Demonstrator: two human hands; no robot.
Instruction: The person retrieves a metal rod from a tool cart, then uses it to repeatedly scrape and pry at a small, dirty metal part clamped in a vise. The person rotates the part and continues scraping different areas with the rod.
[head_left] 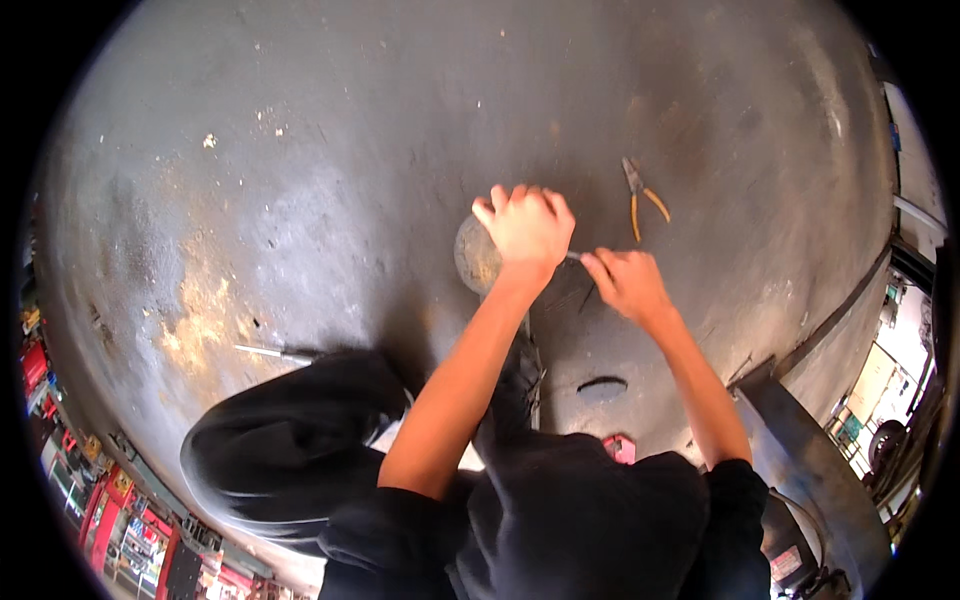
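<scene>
My left hand [525, 230] is closed, fingers curled down, above the right part of a round grey plate [471, 255] with a tan stain, set in or lying on the dark floor. What its fingers grip is hidden under the hand. To its right, my right hand [628, 282] is wrapped round the end of a tool with a thin metal shaft [574, 255]. That shaft runs toward my left hand, and its far end is out of sight. Beyond my right hand lie pliers [635, 185] with yellow handles, spread apart on the floor.
A thin pale-shafted tool [262, 351] lies beside my left knee. Nearer me on the floor are a dark oval piece [602, 388] and a small red object [620, 448]. A dark metal panel [800, 440] stands at the right. Red shelving [95, 510] lines the lower left.
</scene>
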